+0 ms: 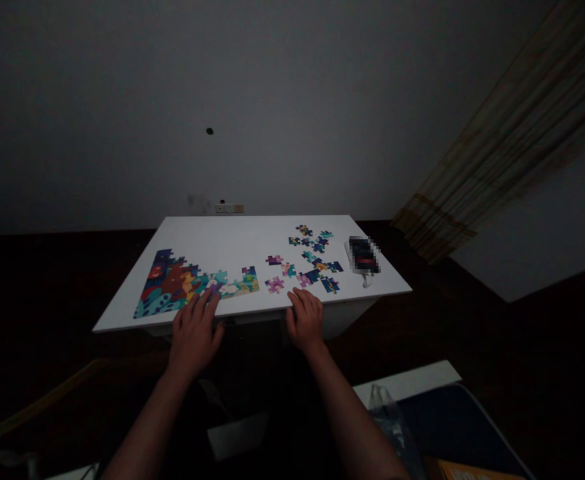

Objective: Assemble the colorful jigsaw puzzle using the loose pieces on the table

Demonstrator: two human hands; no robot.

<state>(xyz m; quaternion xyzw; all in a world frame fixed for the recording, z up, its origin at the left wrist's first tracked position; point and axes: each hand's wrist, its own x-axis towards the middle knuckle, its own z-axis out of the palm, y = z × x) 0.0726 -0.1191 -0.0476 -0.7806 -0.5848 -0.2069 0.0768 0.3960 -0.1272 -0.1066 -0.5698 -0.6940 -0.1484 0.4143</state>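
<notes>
My left hand (195, 331) reaches over the near edge of the white table (242, 233), its fingers spread and resting at the lower edge of a partly joined jigsaw puzzle (175, 283). The joined part shows dark blue, brown, teal and purple artwork, and my fingertips cover a bit of its bottom. My right hand (304, 320) lies at the table edge with fingers stretched out and slightly bent, holding nothing that shows. Just beyond it are several loose puzzle pieces (274, 285), pink, teal and dark blue. More loose pieces (307, 241) are scattered farther back.
A dark, pixelated object (363, 255) sits at the table's right side, with a white strap hanging near it. Behind the table stands a grey wall with sockets (229, 209). A curtain (477, 153) hangs at right. Lower right, a clear plastic bag (392, 423) lies by a dark blue surface.
</notes>
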